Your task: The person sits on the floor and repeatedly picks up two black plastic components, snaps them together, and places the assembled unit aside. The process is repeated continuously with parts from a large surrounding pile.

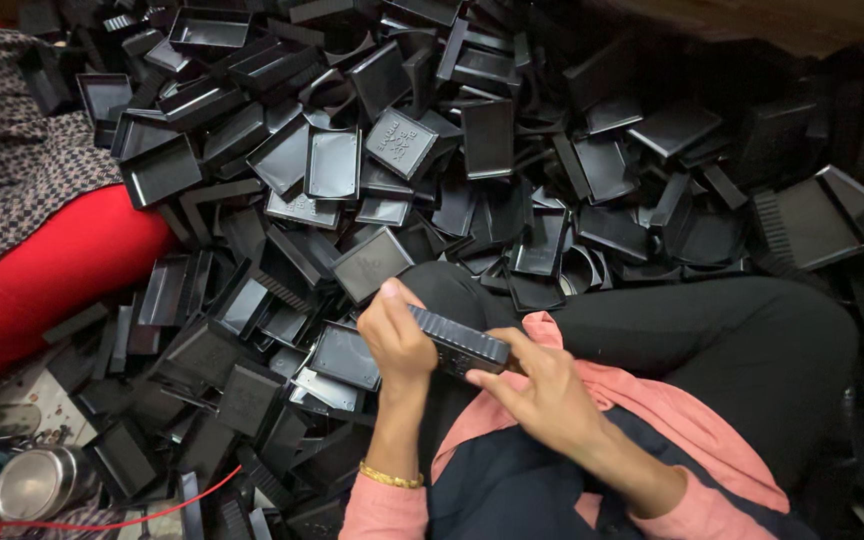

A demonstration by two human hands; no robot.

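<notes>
Both hands clamping one ribbed black case (460, 343) over the lap: left hand (395, 338) gripping its near end, right hand (544, 388) its far end. Mid-press or inspection, I'd judge; needs even squeeze. Pile of black trays (352, 170) just beyond the case.

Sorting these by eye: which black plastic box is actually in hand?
The ribbed black plastic box, gripped by left hand and right hand over the lap; all others lie loose in the pile.
</notes>
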